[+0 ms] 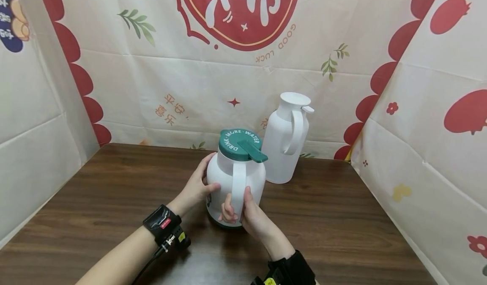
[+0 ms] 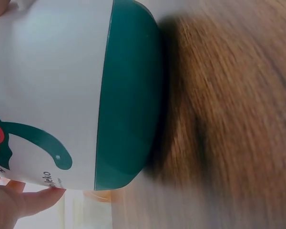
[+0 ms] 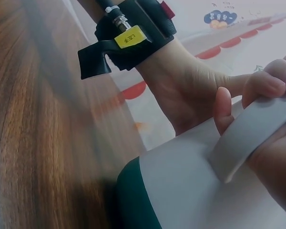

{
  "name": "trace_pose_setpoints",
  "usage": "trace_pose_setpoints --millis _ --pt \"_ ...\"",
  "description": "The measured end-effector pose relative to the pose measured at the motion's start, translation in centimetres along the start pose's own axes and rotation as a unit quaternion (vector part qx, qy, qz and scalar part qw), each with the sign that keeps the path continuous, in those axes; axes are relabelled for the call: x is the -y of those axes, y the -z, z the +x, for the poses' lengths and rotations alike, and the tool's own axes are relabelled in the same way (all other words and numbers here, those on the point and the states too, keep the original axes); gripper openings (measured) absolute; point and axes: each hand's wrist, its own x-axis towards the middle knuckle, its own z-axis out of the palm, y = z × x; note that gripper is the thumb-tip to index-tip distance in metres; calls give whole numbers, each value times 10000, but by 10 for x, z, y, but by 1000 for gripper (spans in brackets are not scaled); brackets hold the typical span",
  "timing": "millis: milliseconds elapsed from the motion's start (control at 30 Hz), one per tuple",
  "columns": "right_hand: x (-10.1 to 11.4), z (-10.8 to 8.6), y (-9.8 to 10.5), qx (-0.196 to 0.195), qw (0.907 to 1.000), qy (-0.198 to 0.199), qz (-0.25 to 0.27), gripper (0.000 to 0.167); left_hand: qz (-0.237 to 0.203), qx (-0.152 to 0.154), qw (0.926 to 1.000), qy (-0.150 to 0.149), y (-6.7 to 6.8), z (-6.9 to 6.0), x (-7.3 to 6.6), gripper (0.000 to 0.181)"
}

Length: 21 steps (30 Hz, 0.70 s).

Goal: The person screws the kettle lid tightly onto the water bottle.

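A white thermos jug [image 1: 255,179] with a green lid [image 1: 229,149] stands near the middle of the wooden table. Its handle [image 1: 239,177] faces me. My left hand [image 1: 195,188] holds the jug's left side, thumb toward the front and fingers reaching round behind, where they are partly hidden. With curled fingers, my right hand [image 1: 260,221] grips the lower part of the handle. The left wrist view shows the jug's green base [image 2: 128,100] close to the wood and a dark green printed figure [image 2: 35,138] on its side; whether the base touches the table I cannot tell.
Behind the jug to the right stands a taller white pitcher [image 1: 279,149], its handle turned toward the right. The brown table [image 1: 99,200] is bordered by printed cloth walls [image 1: 213,86] at the back and both sides.
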Motion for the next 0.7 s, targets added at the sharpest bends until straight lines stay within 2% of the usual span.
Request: trace_pose_setpoints --millis 333,700 --pt "9 -7 1 61 9999 117 -95 66 -119 61 9999 21 -10 3 -6 96" --pt "33 -12 12 93 9994 180 -275 64 -99 139 9997 -192 -28 20 -22 97"
